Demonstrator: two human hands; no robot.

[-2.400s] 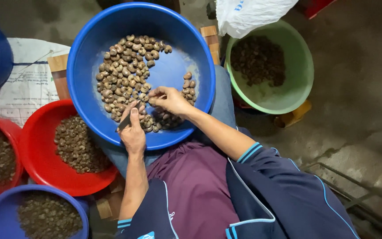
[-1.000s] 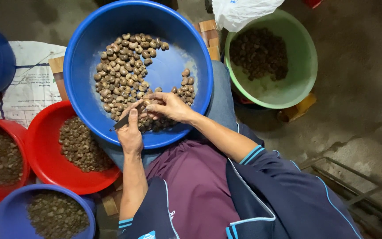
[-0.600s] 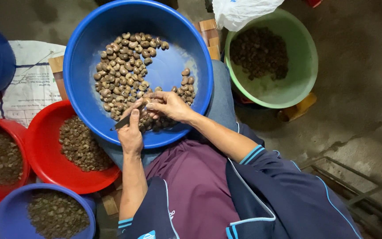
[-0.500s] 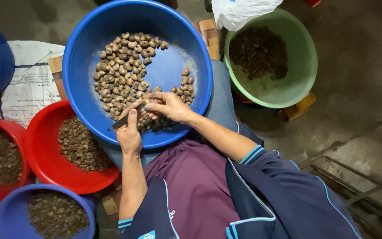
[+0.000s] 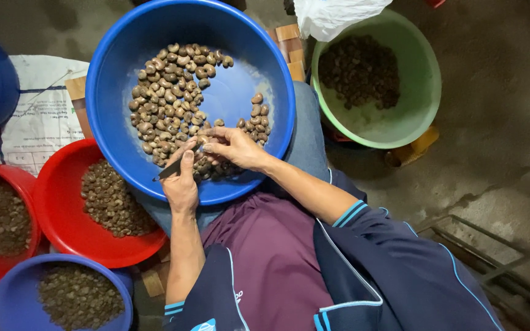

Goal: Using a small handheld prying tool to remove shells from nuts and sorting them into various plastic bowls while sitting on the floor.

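Observation:
A large blue basin (image 5: 154,37) rests on my lap and holds many brown cashew nuts (image 5: 170,98) in their shells. My left hand (image 5: 181,181) grips a small dark knife (image 5: 168,171) over the basin's near edge. My right hand (image 5: 234,147) pinches a single nut against the blade, fingertips meeting my left thumb. More nuts lie under both hands.
A green basin (image 5: 424,92) of dark shell scraps sits at the right, with a white plastic bag (image 5: 332,15) behind it. Two red bowls (image 5: 62,214) and blue bowls (image 5: 7,294) of sorted pieces stand at the left. A printed sack (image 5: 38,116) lies on the concrete floor.
My right hand has drawn in from the nuts to meet my left hand and the knife; since a second ago both hands have barely moved.

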